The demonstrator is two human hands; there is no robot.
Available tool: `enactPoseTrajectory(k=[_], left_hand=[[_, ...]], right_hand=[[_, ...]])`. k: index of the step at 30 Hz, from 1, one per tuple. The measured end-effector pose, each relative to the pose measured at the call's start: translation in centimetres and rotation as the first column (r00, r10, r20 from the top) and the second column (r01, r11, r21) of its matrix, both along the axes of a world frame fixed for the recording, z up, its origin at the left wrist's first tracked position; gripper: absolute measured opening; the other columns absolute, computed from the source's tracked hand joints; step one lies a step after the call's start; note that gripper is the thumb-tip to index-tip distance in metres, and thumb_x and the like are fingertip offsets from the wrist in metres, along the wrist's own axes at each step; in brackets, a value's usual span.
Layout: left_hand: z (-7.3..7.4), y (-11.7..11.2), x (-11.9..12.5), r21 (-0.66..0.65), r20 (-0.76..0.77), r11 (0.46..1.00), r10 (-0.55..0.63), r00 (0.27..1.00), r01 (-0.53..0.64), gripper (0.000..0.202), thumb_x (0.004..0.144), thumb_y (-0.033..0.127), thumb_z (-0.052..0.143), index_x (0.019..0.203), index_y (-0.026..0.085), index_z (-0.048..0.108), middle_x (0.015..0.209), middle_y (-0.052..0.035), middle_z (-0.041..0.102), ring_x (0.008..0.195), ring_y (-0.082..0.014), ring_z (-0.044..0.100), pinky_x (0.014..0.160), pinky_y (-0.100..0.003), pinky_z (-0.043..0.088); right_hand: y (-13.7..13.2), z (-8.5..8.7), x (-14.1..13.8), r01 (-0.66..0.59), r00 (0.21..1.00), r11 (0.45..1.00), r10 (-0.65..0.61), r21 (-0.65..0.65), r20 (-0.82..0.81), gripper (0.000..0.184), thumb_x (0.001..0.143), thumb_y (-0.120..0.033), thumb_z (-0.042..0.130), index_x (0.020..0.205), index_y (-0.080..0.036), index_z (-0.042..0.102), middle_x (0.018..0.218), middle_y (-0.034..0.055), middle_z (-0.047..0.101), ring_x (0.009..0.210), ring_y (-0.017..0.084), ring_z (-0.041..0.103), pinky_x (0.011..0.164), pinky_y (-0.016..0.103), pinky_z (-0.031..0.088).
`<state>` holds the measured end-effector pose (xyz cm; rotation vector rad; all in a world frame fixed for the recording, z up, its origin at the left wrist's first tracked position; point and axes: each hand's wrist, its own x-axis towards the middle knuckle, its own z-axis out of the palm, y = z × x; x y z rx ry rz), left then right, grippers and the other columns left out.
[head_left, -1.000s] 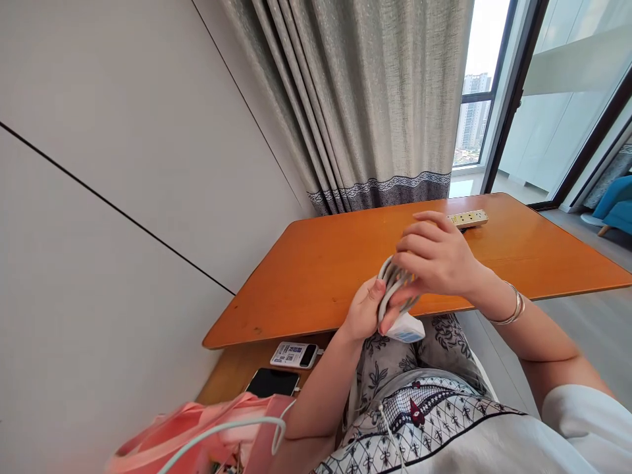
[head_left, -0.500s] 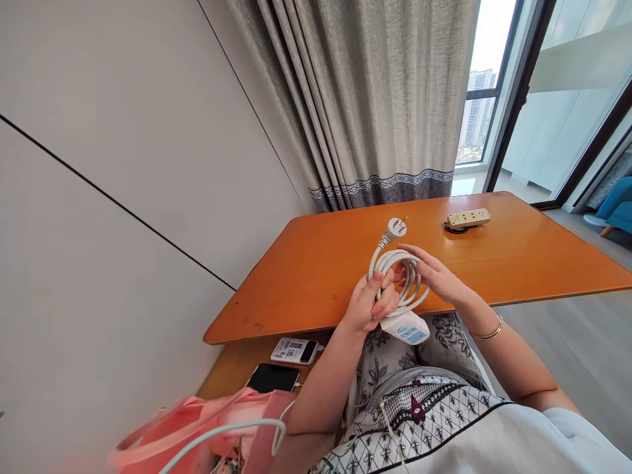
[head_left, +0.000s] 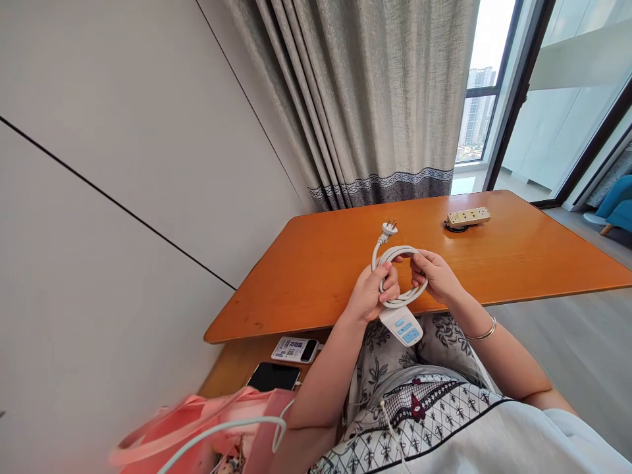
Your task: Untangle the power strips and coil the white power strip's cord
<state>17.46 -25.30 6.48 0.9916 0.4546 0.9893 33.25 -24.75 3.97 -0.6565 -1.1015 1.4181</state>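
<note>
In the head view, a coiled white cord (head_left: 401,276) was held up between both hands just above the near edge of an orange wooden table (head_left: 326,263). The left hand (head_left: 371,294) was closed around the left side of the coil, its fingers curled together over the bundled loops and the thumb pressed against them. The right hand (head_left: 435,276) was closed on the right side of the coil, its fingers wrapped together through and around the loops. A silver bangle (head_left: 481,329) was worn on the right wrist.

The cord's plug (head_left: 388,229) was seen sticking up beyond the top of the coil, its prongs pointed away from the person. The white power strip (head_left: 403,325) with pale blue sockets was seen hanging below the coil, just under the left hand and above the person's patterned lap.

Further back on the table, well apart from the hands, a cream-coloured socket bar (head_left: 468,216) was laid near the far edge. Behind the table a grey curtain (head_left: 365,99) was hung beside a window.

Below the table's left corner, on a lower surface, a small white device (head_left: 295,349) and a black phone (head_left: 274,377) were laid side by side. A pink bag (head_left: 197,428) was seen at the lower left, with a pale cable (head_left: 222,431) looped over it.
</note>
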Motion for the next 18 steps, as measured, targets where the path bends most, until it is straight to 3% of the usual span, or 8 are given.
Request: enactPoseTrajectory(k=[2,5,8,10,12,15,18], left_hand=[[0.1,0.0,0.2,-0.008,0.023,1.000,0.023,0.999,-0.023,0.029,0.081,0.040,0.071,0.088,0.015,0.060,0.046,0.0125,0.034,0.031,-0.0007,0.022,0.040,-0.017,0.024],[0.5,0.1,0.4,-0.017,0.111,0.993,0.120,0.987,-0.119,0.024,0.084,0.038,0.068,0.084,0.016,0.059,0.044,0.0128,0.030,0.030,-0.0011,0.019,0.040,-0.017,0.025],[1.2,0.4,0.3,0.004,0.201,0.964,0.258,0.945,-0.264,0.023,0.084,0.038,0.067,0.083,0.018,0.057,0.044,0.0126,0.030,0.031,-0.0016,0.021,0.041,-0.017,0.028],[1.4,0.9,0.1,0.040,0.217,0.936,0.335,0.917,-0.351,0.026,0.082,0.041,0.069,0.082,0.018,0.056,0.045,0.0124,0.031,0.032,-0.0021,0.023,0.042,-0.018,0.030],[1.2,1.6,-0.2,0.099,0.189,0.898,0.405,0.895,-0.428,0.032,0.079,0.045,0.072,0.081,0.019,0.055,0.047,0.0118,0.034,0.033,-0.0031,0.028,0.043,-0.018,0.031],[0.3,3.1,-0.9,0.237,0.067,0.835,0.496,0.866,-0.497,0.037,0.076,0.049,0.075,0.080,0.020,0.053,0.049,0.0102,0.040,0.039,-0.0065,0.040,0.045,-0.020,0.034],[-0.8,4.4,-1.7,0.328,-0.087,0.821,0.519,0.850,-0.468,0.035,0.077,0.045,0.075,0.077,0.021,0.050,0.050,0.0094,0.043,0.048,-0.0098,0.051,0.052,-0.021,0.040]], right_hand=[[0.2,-0.7,0.0,0.000,1.000,1.000,0.000,0.002,-0.028,0.056,0.071,-0.070,0.072,0.096,-0.019,0.068,0.068,-0.0043,0.050,0.053,0.008,0.046,0.054,0.024,0.047],[0.1,-2.3,0.2,-0.057,0.998,0.996,0.058,0.064,-0.011,0.080,0.068,-0.087,0.056,0.117,-0.023,0.061,0.103,0.0063,0.063,0.086,0.018,0.063,0.076,0.031,0.053],[-0.6,-4.0,0.8,-0.234,0.942,0.969,0.207,0.077,0.264,0.092,0.068,-0.082,0.062,0.135,-0.021,0.049,0.117,0.0105,0.062,0.102,0.022,0.060,0.086,0.035,0.049],[-1.5,-4.6,1.2,-0.320,0.823,0.946,0.251,0.051,0.509,0.083,0.066,-0.069,0.076,0.126,-0.016,0.054,0.110,0.0092,0.064,0.095,0.021,0.060,0.081,0.034,0.048],[-2.5,-4.5,1.4,-0.312,0.701,0.948,0.188,0.058,0.688,0.062,0.070,-0.058,0.078,0.110,-0.015,0.058,0.099,0.0061,0.065,0.085,0.019,0.058,0.074,0.030,0.046],[-4.4,-3.2,1.4,-0.240,0.497,0.957,-0.022,0.161,0.868,0.038,0.082,-0.044,0.070,0.105,-0.016,0.058,0.095,0.0051,0.066,0.081,0.019,0.059,0.069,0.029,0.043],[-6.3,-1.0,1.5,-0.237,0.264,0.924,-0.236,0.300,0.935,0.038,0.083,-0.031,0.068,0.117,-0.018,0.057,0.104,0.0090,0.068,0.087,0.022,0.062,0.072,0.031,0.043]])
